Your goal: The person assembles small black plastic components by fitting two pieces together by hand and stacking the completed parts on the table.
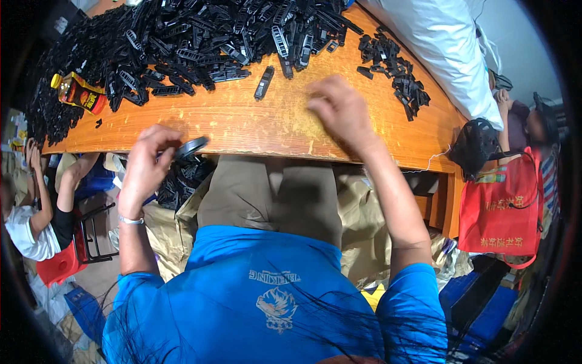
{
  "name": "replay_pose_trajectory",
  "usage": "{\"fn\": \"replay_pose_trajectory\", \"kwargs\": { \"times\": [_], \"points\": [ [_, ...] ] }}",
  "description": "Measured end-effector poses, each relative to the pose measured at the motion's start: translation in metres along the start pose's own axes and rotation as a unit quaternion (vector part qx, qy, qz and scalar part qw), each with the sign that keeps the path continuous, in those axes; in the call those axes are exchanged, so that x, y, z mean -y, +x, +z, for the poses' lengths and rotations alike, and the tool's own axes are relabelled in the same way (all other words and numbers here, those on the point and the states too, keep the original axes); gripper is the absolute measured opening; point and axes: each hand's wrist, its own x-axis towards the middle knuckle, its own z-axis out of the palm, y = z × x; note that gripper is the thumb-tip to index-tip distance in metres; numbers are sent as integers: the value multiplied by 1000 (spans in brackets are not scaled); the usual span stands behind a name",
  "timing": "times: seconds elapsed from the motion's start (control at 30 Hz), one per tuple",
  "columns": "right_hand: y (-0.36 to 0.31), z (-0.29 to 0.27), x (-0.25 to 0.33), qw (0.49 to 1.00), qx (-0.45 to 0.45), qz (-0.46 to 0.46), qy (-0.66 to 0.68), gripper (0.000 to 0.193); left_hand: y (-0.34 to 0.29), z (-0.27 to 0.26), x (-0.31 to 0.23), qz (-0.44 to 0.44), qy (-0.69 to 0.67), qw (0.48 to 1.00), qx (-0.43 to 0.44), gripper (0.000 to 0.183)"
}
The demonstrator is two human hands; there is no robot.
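My left hand (145,162) grips a flat black plastic piece (191,147) at the near edge of the orange wooden table (254,124). Below that edge lies a heap of black parts (182,179) in brown paper. My right hand (339,109) hovers over the bare tabletop with fingers curled downward; I cannot tell whether it holds anything. A single black plastic strip (264,82) lies just left of it. A big pile of black plastic strips (176,42) covers the far side of the table. A smaller pile (394,70) sits at the right.
A yellow and red bottle (79,92) lies at the table's left. A large white sack (442,42) rests at the far right. A red bag (503,209) and a black mesh object (476,145) hang at the right corner. Other people sit at the left (36,218) and right (521,121).
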Motion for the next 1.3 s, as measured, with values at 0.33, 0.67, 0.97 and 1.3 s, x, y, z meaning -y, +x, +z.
{"fn": "replay_pose_trajectory", "kwargs": {
  "times": [0.33, 0.67, 0.97, 1.3],
  "points": [
    [35, -46, -93, 943, 77, 159, -282, 33, 119, 90, -66, 235, 113, 963, -70, 45],
    [-18, -15, 0, 976, -20, 141, 163, 28, 111, 117, -88, 244, 85, 965, -41, 27],
    [-27, -3, 30, 989, 35, 124, -77, 22, 91, 124, -67, 185, -24, 977, -103, 24],
    [-7, 17, 34, 998, 49, 43, -7, 18, 93, 127, -70, 175, -52, 978, -101, 21]
  ]
}}
